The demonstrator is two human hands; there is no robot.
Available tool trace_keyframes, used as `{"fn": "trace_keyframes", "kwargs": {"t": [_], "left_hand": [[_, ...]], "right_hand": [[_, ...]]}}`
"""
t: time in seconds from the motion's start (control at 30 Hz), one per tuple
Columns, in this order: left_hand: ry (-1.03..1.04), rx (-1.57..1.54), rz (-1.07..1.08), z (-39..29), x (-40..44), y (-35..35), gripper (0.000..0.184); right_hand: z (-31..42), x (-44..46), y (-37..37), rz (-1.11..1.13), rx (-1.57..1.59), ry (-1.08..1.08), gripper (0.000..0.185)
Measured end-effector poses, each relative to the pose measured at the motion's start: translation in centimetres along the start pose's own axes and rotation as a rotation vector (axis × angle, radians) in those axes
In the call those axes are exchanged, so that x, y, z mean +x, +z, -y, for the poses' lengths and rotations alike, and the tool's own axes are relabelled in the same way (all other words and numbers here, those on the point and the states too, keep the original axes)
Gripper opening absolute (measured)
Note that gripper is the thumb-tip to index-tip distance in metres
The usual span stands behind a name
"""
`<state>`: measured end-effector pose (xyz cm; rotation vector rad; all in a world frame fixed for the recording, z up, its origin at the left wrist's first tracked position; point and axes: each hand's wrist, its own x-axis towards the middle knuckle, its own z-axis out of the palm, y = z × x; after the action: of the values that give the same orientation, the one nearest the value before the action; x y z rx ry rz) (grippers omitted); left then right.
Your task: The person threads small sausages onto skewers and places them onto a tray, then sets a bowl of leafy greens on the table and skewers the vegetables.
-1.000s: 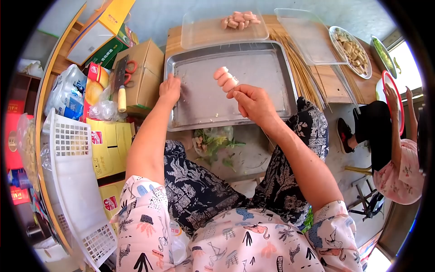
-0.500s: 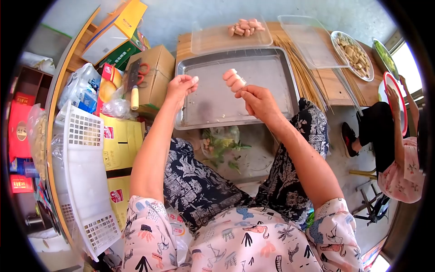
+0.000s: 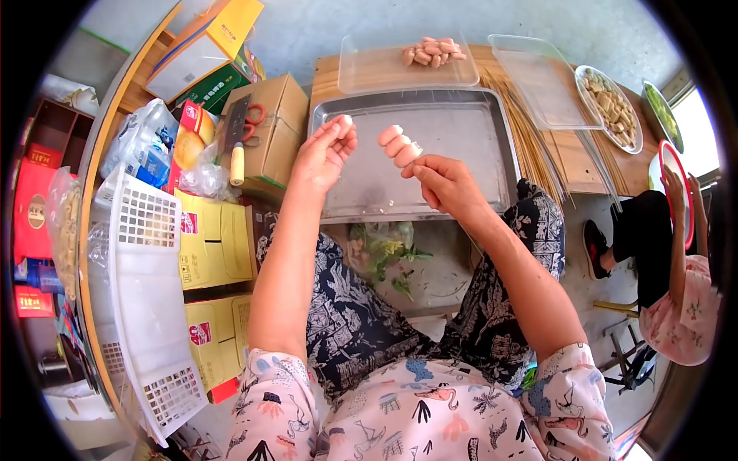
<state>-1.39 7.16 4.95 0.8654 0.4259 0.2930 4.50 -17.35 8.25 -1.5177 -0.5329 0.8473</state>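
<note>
My right hand (image 3: 448, 183) is closed on a thin skewer, over the metal tray (image 3: 430, 201). Several pale pink pieces (image 3: 398, 146) are threaded in a row on its upper part, just beyond my fingertips. At the tray's left side my left hand (image 3: 327, 156) is raised, with a small pale piece (image 3: 344, 121) pinched between thumb and fingers. A gap separates it from the skewered pieces. Behind the metal tray, more pink pieces (image 3: 435, 52) lie piled in a clear plastic tray (image 3: 369, 71).
Bamboo sticks (image 3: 530, 138), another clear tray (image 3: 538, 84) and a plate of tan chunks (image 3: 613, 107) stand right. A co-worker's hands (image 3: 676, 188) hold a red-rimmed basin (image 3: 689, 219). Scissors (image 3: 252, 121) and a knife (image 3: 237, 138) lie on a carton (image 3: 280, 131) at left.
My left hand has risen from the tray's left side with a small pale piece in its fingers. My right hand still holds the skewer. The whole view has shifted slightly.
</note>
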Motion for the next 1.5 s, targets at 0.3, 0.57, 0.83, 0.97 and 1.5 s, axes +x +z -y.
{"fn": "trace_keyframes", "kwargs": {"t": [0.3,0.57,0.83,0.97,1.5], "left_hand": [[0.013,0.021,0.007,0.69,0.78,0.62,0.019],[-0.023,0.037,-0.044,0.51,0.43,0.94,0.019],[-0.072,0.04,0.005,0.93,0.47,0.78,0.035],[-0.083,0.045,0.006,0.92,0.42,0.92,0.036],[-0.055,0.08,-0.026,0.93,0.34,0.94,0.033]], "right_hand": [[0.45,-0.29,0.25,0.022,0.016,0.021,0.02],[-0.13,-0.3,0.16,0.049,0.023,0.02,0.019],[-0.05,-0.47,0.37,0.073,-0.048,0.028,0.021],[-0.06,-0.4,0.4,0.073,-0.052,0.036,0.021],[-0.42,-0.11,0.37,0.055,-0.031,0.034,0.019]]}}
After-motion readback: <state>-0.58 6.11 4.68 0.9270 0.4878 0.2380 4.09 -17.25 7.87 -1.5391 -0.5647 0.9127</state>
